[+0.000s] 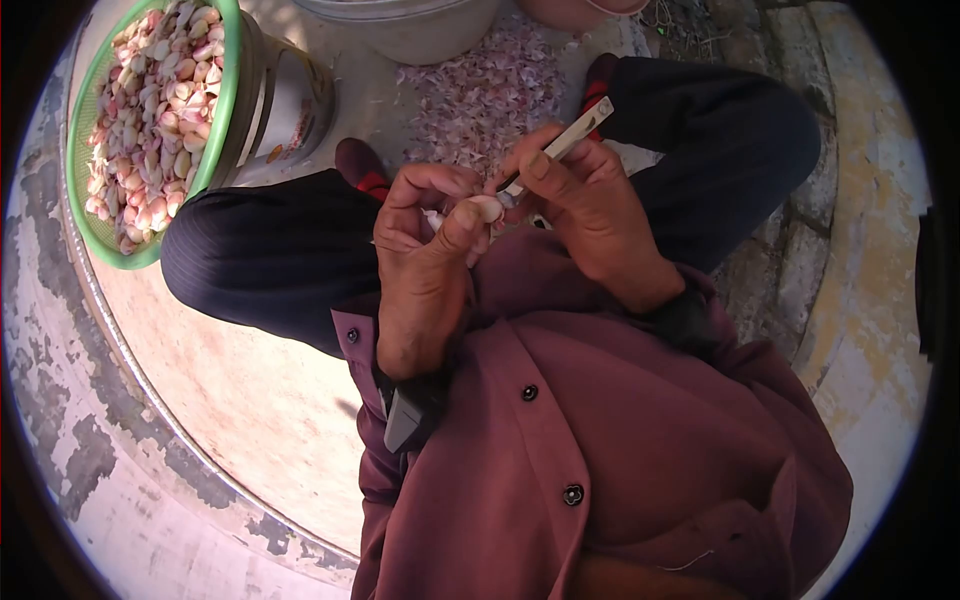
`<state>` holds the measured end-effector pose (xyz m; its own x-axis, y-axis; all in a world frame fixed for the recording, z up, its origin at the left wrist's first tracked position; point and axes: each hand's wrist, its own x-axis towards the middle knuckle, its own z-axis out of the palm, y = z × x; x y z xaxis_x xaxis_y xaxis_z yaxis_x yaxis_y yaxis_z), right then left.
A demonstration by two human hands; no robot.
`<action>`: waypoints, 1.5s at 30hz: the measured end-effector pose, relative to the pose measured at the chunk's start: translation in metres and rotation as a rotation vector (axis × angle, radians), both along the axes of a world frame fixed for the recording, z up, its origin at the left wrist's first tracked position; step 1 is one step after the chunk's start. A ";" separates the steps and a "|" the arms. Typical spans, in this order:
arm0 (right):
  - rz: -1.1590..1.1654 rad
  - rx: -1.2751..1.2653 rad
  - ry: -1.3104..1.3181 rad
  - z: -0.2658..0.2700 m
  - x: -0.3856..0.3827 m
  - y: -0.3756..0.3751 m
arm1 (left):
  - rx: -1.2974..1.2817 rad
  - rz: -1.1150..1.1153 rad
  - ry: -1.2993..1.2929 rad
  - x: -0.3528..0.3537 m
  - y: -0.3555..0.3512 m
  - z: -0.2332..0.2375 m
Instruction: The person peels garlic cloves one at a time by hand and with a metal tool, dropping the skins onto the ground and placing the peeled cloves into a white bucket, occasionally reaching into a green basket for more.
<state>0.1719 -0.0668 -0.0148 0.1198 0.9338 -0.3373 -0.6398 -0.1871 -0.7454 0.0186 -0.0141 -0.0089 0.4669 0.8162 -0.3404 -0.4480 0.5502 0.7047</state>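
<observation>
Between the thumb and fingers of my left hand [425, 240] is a pale garlic clove [488, 208]. My right hand [600, 210] is closed around a small knife [577, 130] with a light handle, which points up and to the right. The knife's lower end meets the clove, and my right fingers partly hide it. Both hands are close together above my lap. A white scrap [433, 219], perhaps peel, shows beside my left fingers.
A green plastic basket [233, 60] heaped with garlic cloves [150, 130] stands at upper left, beside a bucket [300, 105]. Garlic skins [480, 95] litter the ground ahead. A large tub [420, 30] and a pinkish basin [580, 10] stand at the top.
</observation>
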 end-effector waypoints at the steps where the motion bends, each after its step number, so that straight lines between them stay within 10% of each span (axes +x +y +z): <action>1: 0.000 -0.007 0.064 -0.001 0.000 0.000 | -0.013 -0.020 -0.037 -0.001 0.000 -0.002; 9: 0.064 -0.023 0.390 -0.010 -0.002 -0.006 | -0.016 -0.064 -0.119 -0.003 -0.005 -0.008; 18: -0.101 0.015 0.021 -0.002 -0.010 0.000 | -0.108 0.048 -0.067 0.002 -0.005 -0.004; 45: -0.034 0.074 -0.415 0.000 -0.004 0.005 | 0.928 0.037 0.952 0.006 -0.006 0.010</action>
<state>0.1674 -0.0622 -0.0148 0.2624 0.9469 -0.1861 -0.2875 -0.1073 -0.9517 0.0247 -0.0197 0.0013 0.3310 0.9288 0.1666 0.4220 -0.3036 0.8543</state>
